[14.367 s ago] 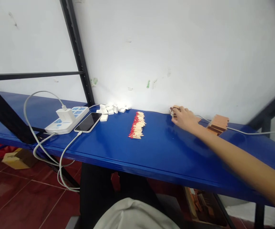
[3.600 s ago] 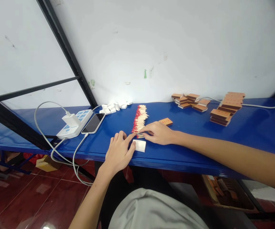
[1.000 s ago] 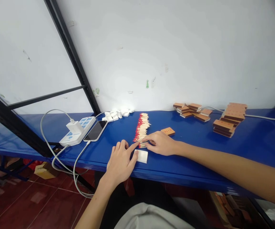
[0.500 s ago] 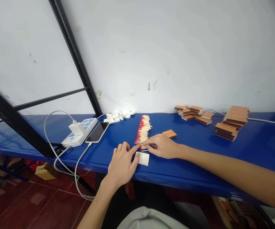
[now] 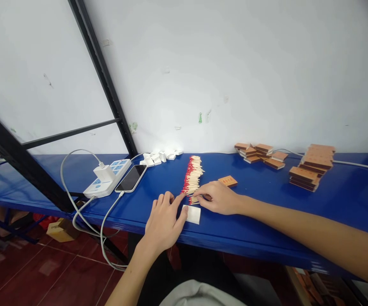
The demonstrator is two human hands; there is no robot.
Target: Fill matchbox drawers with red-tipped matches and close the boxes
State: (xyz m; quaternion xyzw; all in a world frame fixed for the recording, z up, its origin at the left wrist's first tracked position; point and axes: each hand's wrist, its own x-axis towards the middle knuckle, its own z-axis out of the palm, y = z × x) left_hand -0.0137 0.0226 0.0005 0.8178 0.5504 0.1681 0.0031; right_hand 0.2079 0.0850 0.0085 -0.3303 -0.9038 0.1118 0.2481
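Observation:
A long row of red-headed matches (image 5: 193, 175) lies on the blue shelf, heads to the left, with a few at the near end set slightly apart. My right hand (image 5: 218, 197) bends over that near end, thumb and forefinger pinched on matches there. From the left, my left hand (image 5: 164, 221) reaches in with its fingers apart. Its forefinger tip is at the match heads, and its thumb rests at the edge of a small white matchbox tray (image 5: 192, 214). Just beyond my right hand lies an orange matchbox (image 5: 228, 181).
White trays (image 5: 155, 158) are heaped by the wall. Stacked matchboxes (image 5: 260, 154) stand at the back right, with a taller pile (image 5: 313, 165) further right. A phone (image 5: 132, 178), a power strip (image 5: 107, 180) and cables sit left, near a black post (image 5: 102, 72).
Near the front of the row, my left forefinger and right fingertips have drawn a little apart, showing a few separated matches between them. The view has shifted slightly.

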